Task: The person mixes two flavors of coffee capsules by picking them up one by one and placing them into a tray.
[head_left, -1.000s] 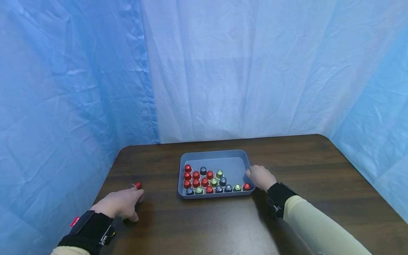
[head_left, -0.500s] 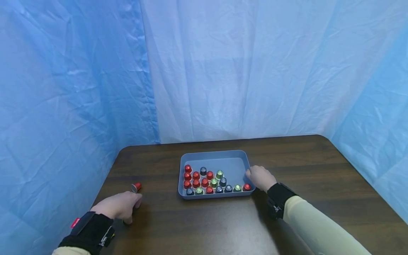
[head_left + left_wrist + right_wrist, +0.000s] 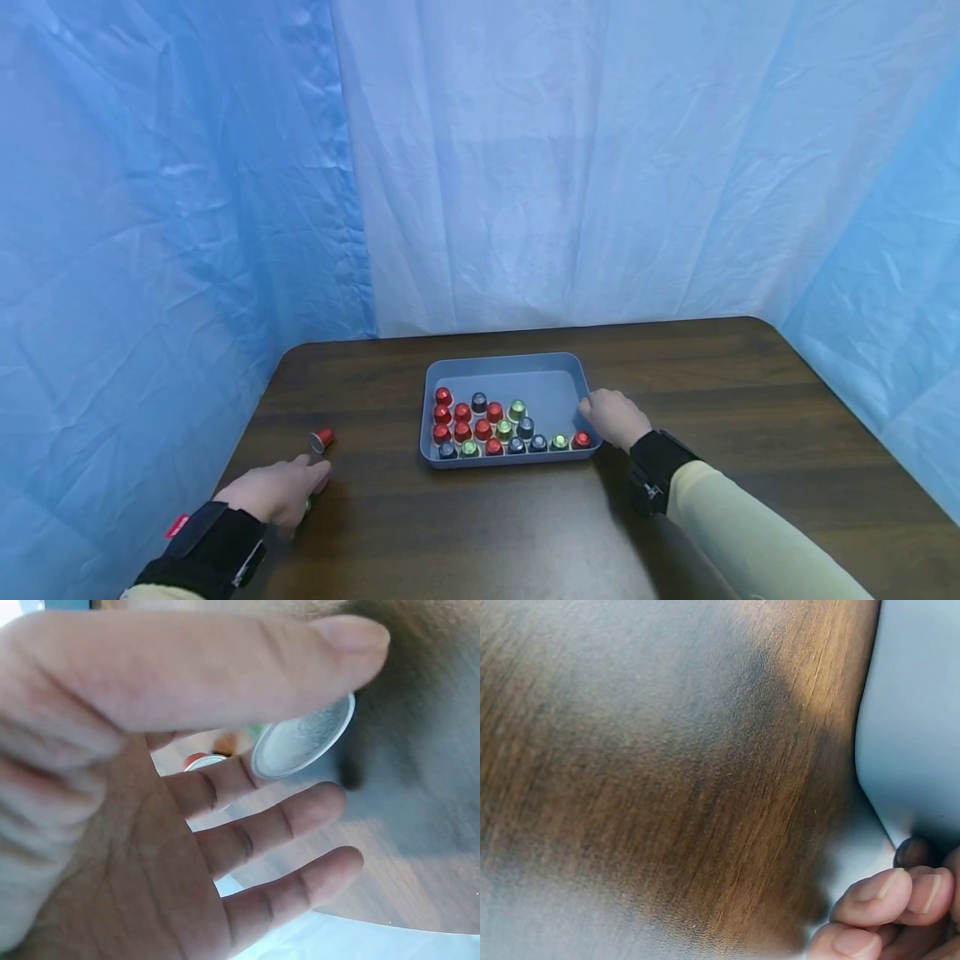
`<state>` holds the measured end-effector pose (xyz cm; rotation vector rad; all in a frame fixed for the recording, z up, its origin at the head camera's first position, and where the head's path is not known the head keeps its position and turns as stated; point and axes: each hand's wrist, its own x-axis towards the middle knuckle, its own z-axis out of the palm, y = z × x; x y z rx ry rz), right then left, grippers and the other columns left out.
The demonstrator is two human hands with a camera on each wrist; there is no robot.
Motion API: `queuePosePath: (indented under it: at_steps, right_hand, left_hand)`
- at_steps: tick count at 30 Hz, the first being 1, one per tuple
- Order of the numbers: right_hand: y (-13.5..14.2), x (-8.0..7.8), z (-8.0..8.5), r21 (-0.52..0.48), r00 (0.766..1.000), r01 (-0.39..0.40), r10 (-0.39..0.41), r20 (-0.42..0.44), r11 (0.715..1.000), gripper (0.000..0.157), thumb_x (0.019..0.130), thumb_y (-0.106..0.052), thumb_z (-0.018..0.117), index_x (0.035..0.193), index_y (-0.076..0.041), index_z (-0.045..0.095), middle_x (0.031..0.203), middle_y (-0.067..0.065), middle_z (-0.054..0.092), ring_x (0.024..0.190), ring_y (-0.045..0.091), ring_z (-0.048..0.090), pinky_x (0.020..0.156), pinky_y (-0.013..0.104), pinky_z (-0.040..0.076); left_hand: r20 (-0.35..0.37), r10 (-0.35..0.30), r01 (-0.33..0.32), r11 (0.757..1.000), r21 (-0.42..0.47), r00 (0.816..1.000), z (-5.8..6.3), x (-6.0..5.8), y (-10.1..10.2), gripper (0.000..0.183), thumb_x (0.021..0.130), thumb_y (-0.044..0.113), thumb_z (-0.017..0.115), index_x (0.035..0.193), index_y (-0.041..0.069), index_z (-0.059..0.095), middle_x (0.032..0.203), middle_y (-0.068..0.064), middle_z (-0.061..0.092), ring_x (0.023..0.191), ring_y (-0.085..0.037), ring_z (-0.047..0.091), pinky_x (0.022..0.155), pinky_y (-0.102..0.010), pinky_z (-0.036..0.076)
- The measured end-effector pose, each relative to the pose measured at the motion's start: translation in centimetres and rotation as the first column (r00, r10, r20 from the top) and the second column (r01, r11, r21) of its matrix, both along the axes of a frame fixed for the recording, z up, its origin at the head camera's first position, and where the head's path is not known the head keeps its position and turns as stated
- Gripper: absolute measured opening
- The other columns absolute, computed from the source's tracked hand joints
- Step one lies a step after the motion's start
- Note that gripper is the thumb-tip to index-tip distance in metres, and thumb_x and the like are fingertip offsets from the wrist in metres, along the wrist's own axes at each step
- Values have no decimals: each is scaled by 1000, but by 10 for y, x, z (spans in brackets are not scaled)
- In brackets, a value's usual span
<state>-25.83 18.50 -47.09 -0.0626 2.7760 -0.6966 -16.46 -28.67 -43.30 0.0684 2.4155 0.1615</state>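
My left hand [image 3: 273, 493] is low over the table at the left and pinches a green coffee capsule [image 3: 304, 739] between thumb and index finger. Its silver foil lid faces the left wrist camera; the thumb hides much of its body, and the other fingers stretch out behind. Just beyond the fingertips a red coffee capsule [image 3: 324, 439] lies on its side on the table. My right hand [image 3: 617, 418] holds the right wall of a grey-blue tray [image 3: 517, 364], its fingertips curled at the edge in the right wrist view.
Red, green and dark blue capsules [image 3: 482, 429] stand in the tray's front and left parts. The dark wooden table [image 3: 450, 533] has rounded far corners. Blue sheets [image 3: 600, 167] hang behind and beside it.
My left hand has drawn back slightly toward me and now shows a green capsule at its fingers. The red capsule beyond it has come into fuller view. The right hand and tray stay still.
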Motion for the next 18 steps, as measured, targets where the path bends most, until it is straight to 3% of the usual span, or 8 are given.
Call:
queuePosePath:
  at_steps: [4,7,18]
  right_hand:
    - [0,0,0,-1,1000,-2,2,-4,1000,33,106,-27,49,94,-2,67,71,10,52,61,24,55,54,31,44]
    - [0,0,0,4,1000,-2,2,0,1000,33,105,-27,49,95,-2,67,71,10,53,61,24,55,54,32,44]
    - [1,-1,-2,-1,1000,-1,1,10,1000,34,106,-28,48,99,-1,67,73,11,54,63,25,56,55,33,44]
  left_hand:
    - [4,26,-26,999,-21,1000,-4,3,0,62,80,-17,73,130,12,52,146,-34,42,126,-57,47,91,-74,43]
    - [-19,9,-10,999,-40,1000,-7,5,-2,55,85,-14,71,129,13,52,142,-33,44,126,-56,47,93,-76,40]
    - [-39,-23,21,998,-51,999,-9,5,-5,58,83,-7,78,134,7,55,138,-31,50,124,-53,51,95,-76,39]
